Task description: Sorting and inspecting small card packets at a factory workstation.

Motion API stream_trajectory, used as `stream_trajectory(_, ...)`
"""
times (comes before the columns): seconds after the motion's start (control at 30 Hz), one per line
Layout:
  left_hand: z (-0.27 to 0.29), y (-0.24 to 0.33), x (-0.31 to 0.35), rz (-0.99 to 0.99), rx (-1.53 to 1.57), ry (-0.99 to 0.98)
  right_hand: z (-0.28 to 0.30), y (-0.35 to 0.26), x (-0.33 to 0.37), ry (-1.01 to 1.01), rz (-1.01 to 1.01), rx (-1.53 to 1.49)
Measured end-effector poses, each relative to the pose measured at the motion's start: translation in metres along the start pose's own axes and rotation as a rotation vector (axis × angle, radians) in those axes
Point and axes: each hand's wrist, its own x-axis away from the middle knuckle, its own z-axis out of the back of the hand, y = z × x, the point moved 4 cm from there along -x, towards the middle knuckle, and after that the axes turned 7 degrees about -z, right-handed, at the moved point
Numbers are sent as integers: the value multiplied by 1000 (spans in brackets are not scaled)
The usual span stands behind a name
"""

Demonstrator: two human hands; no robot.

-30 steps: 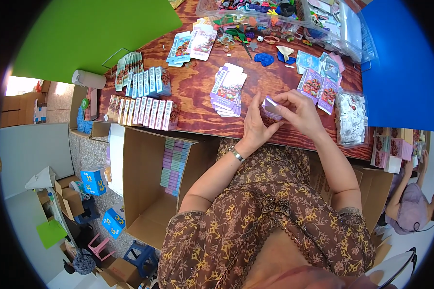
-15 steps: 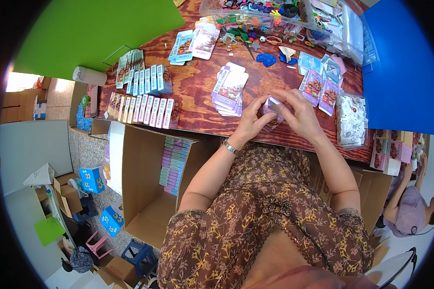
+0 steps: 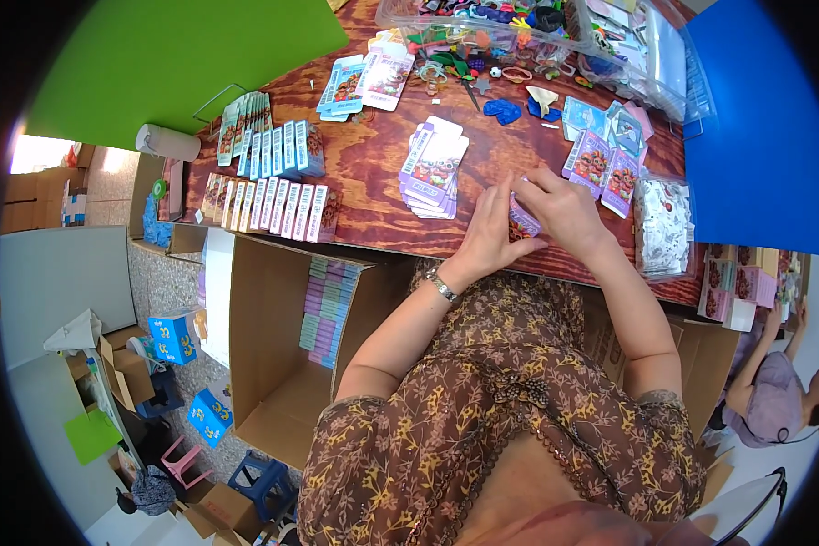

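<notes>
Between my two hands, close to the table's near edge, is a small purple printed carton (image 3: 521, 221). My left hand (image 3: 491, 232) wraps its left side, thumb along the near side. At its far end, the bent fingers of my right hand (image 3: 560, 207) pinch the carton; the fingertips partly hide it. To the left of my hands lies a loose stack of flat purple-and-white cartons (image 3: 434, 173). Two purple printed cartons (image 3: 591, 159) lie beyond my right hand, beside light-blue packets (image 3: 584, 118).
Rows of filled cartons (image 3: 282, 209) stand at the left. Clear bins of small toys (image 3: 482, 36) line the far side. A clear pack of white sachets (image 3: 664, 227) lies at right. An open cardboard box (image 3: 273, 364) sits below the edge. A co-worker (image 3: 778, 391) is at far right.
My left hand has flattened along the carton and its thumb has moved nearer to me. My right fingers have drawn together at the far end, where a flap stood up before.
</notes>
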Motion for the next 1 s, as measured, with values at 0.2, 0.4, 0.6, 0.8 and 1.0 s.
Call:
stream_trajectory(0.2,-3,-3,7,239,94,43,5,-10,-2,-8,2,-112)
stream_trajectory(0.4,-1,-7,9,373,220,140,6,4,10,-2,-411,-773)
stream_trajectory(0.6,-8,-10,11,350,268,90,9,-1,10,-49,-357,-746)
stream_trajectory(0.8,-9,-16,15,387,209,62,12,-13,8,116,-85,-398)
stream_trajectory(1.0,-10,-16,13,377,228,47,11,-22,8,85,13,-231)
